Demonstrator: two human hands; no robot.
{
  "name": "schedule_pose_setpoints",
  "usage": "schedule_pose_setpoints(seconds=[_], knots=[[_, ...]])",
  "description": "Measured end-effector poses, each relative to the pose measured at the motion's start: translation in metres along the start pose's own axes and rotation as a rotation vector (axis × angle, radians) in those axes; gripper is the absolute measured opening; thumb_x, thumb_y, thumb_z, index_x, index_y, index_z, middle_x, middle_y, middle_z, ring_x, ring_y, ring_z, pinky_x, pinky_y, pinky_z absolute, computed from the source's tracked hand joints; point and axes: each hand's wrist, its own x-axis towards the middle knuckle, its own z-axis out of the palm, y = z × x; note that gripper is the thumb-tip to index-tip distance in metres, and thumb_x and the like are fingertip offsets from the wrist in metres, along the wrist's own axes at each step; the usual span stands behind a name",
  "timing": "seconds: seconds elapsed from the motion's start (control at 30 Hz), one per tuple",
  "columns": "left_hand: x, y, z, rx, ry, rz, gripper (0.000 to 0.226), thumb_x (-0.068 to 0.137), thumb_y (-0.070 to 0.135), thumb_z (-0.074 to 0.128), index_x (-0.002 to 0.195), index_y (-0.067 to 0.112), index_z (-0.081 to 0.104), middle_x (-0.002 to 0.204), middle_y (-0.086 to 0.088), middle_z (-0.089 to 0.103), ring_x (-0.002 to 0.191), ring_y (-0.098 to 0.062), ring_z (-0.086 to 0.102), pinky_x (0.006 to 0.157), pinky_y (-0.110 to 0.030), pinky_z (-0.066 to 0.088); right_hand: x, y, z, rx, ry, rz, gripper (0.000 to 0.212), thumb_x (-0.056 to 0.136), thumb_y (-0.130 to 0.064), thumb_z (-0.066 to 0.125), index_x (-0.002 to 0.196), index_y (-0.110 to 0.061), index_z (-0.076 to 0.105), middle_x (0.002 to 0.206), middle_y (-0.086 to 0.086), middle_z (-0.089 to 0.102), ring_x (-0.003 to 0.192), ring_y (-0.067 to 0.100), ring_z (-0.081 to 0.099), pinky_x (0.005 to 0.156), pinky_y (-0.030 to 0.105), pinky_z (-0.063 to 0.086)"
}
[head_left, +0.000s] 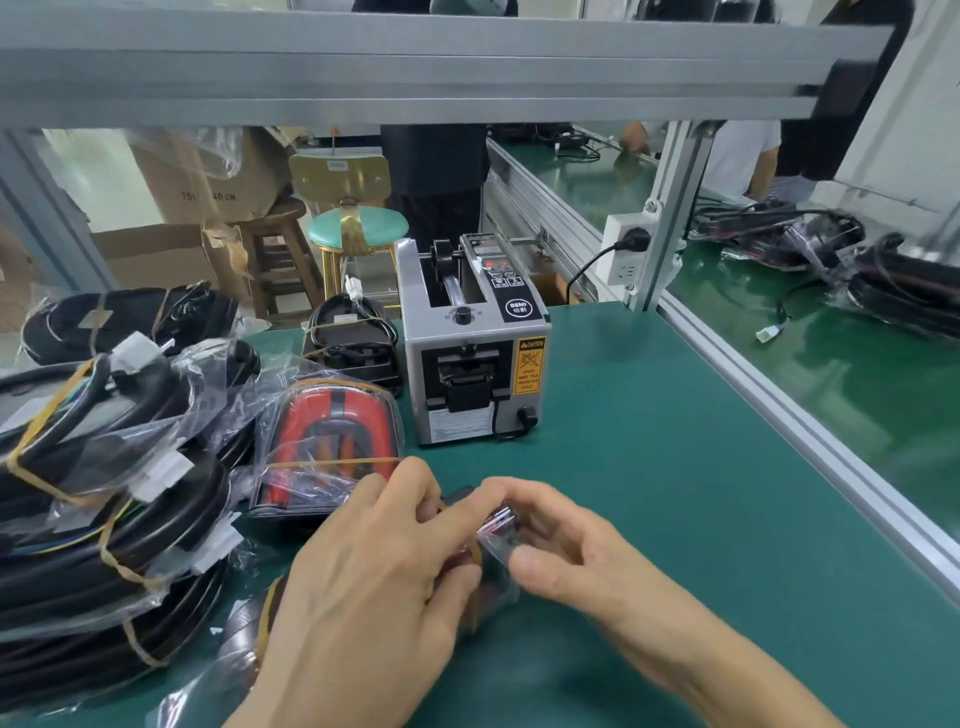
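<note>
A small bagged part (496, 582) in clear plastic, ringed by a tan rubber band (474, 551), sits low in the middle over the green mat. My left hand (363, 587) grips it from the left, fingers curled over its top. My right hand (545, 540) pinches the bag and band from the right with thumb and fingertips. Most of the part is hidden under my fingers. Just behind my left hand lies a red and black bagged part (332, 441) with a rubber band across it.
A grey tape dispenser machine (472, 353) stands behind my hands. Bagged black cable bundles (104, 519) with rubber bands pile up on the left. An aluminium rail (779, 415) borders the green mat (675, 493) on the right. Stools and cartons stand beyond the table.
</note>
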Motion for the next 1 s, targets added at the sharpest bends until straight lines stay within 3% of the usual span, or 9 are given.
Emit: schedule_pose_setpoints(seconds=[0.13,0.23,0.3,0.43,0.53,0.73,0.8,0.87,1.0], knots=[[-0.001,-0.003,-0.002,-0.004,0.087,0.031,0.039,0.076,0.033,0.061,0.113,0.032,0.070,0.078,0.008,0.047,0.073,-0.006,0.040,0.053,-0.007,0.026,0.000,0.022,0.000,-0.211,0.017,0.019,0.046,0.076,-0.008,0.078,0.117,-0.020,0.062,0.110,-0.006,0.070,0.104,0.008,0.063,0.090,0.021,0.046],[-0.005,-0.004,-0.007,-0.259,0.336,0.001,0.031,0.086,0.019,0.058,0.114,0.026,0.070,0.077,0.006,0.049,0.069,-0.004,0.045,0.059,-0.011,0.039,0.007,0.023,0.004,-0.258,0.214,-0.083,0.022,0.079,-0.012,0.076,0.099,-0.016,0.068,0.098,-0.003,0.070,0.095,0.011,0.063,0.094,0.034,0.046],[-0.007,-0.003,-0.012,-0.410,0.415,-0.066,0.038,0.082,0.021,0.063,0.118,0.034,0.066,0.083,0.007,0.052,0.072,-0.005,0.050,0.066,-0.009,0.039,0.009,0.012,0.008,-0.365,0.215,-0.219,0.012,0.081,-0.020,0.074,0.090,-0.022,0.066,0.094,-0.011,0.065,0.092,0.008,0.060,0.090,0.027,0.044],[-0.012,-0.008,-0.019,-0.393,0.317,-0.178,0.079,0.060,0.060,0.067,0.134,0.048,0.044,0.127,0.027,0.044,0.121,0.002,0.045,0.095,-0.011,0.036,0.014,-0.020,0.018,-0.635,0.118,-0.405,0.009,0.086,-0.024,0.068,0.090,-0.027,0.061,0.093,-0.013,0.058,0.092,0.007,0.056,0.085,0.027,0.045],[-0.016,-0.018,-0.024,-0.631,0.294,-0.202,0.074,0.054,0.037,0.080,0.123,0.050,0.055,0.119,0.020,0.062,0.107,0.003,0.060,0.086,-0.004,0.041,0.018,-0.049,0.024,-0.808,0.090,-0.538,0.014,0.087,-0.028,0.064,0.098,-0.019,0.060,0.095,-0.012,0.056,0.090,0.008,0.055,0.082,0.034,0.047],[-0.023,-0.017,0.008,-1.192,0.643,-0.295,0.056,0.048,0.020,0.087,0.101,0.025,0.071,0.104,-0.005,0.069,0.095,-0.028,0.068,0.084,-0.054,0.054,0.017,-0.068,0.037,-0.930,0.247,-0.949,0.019,0.092,-0.016,0.059,0.081,-0.009,0.072,0.090,-0.002,0.062,0.083,0.015,0.059,0.073,0.029,0.047],[-0.025,-0.019,0.014,-1.218,0.633,-0.290,0.050,0.050,0.017,0.086,0.097,0.020,0.070,0.105,-0.009,0.067,0.096,-0.032,0.067,0.082,-0.058,0.054,0.014,-0.060,0.038,-1.094,0.335,-1.095,0.029,0.094,-0.010,0.054,0.073,-0.007,0.073,0.082,0.003,0.065,0.081,0.019,0.059,0.074,0.031,0.045],[-0.026,-0.024,0.012,-1.179,0.574,-0.240,0.045,0.052,0.022,0.086,0.094,0.021,0.070,0.109,-0.004,0.065,0.105,-0.025,0.063,0.085,-0.040,0.055,0.011,-0.054,0.035,-1.222,0.414,-1.187,0.031,0.094,-0.009,0.053,0.070,-0.010,0.073,0.079,0.001,0.068,0.083,0.018,0.059,0.078,0.029,0.041],[-0.028,-0.033,0.001,-1.366,0.232,-0.190,0.065,0.048,0.032,0.090,0.106,0.016,0.066,0.129,-0.006,0.059,0.120,-0.023,0.058,0.092,-0.034,0.051,0.004,-0.041,0.027,-1.248,0.461,-1.251,0.024,0.090,-0.008,0.058,0.073,-0.010,0.076,0.091,-0.002,0.064,0.086,0.017,0.055,0.078,0.027,0.041]])
